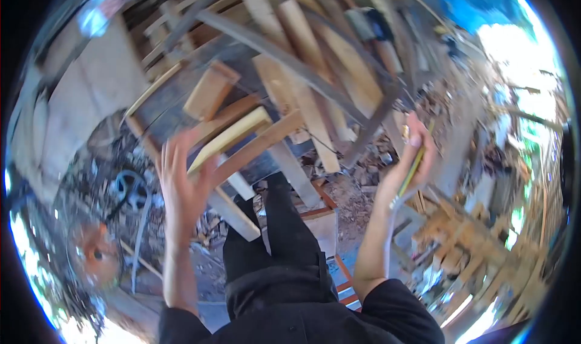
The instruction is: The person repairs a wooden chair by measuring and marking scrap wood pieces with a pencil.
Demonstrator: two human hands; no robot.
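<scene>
- Fingers of the right hand (414, 156) are curled around a thin yellow-green pencil (414, 168); this grip is closed on it, the pencil running down along the palm toward the wrist.
- Left hand (181, 183) is raised with palm open and fingers spread, its grip released; the fingertips are at, or just short of, the near end of a pale wooden slat (233, 135), and motion blur hides whether they touch it.
- Beside that slat a longer brown batten (260, 147) slants up to the right, part of a rough wooden frame (302, 102) of crossed boards between the two hands.
- A curved grey metal strip (290, 59) arcs over the boards above the frame.
- Below, the person's dark trouser legs (284, 223) stand over dirt ground (357, 198) strewn with scraps.
- At lower left, an orange round object (94, 253) lies well apart from the hands.
- Stacked pale timber (472, 247) sits at right, beyond the right forearm.
</scene>
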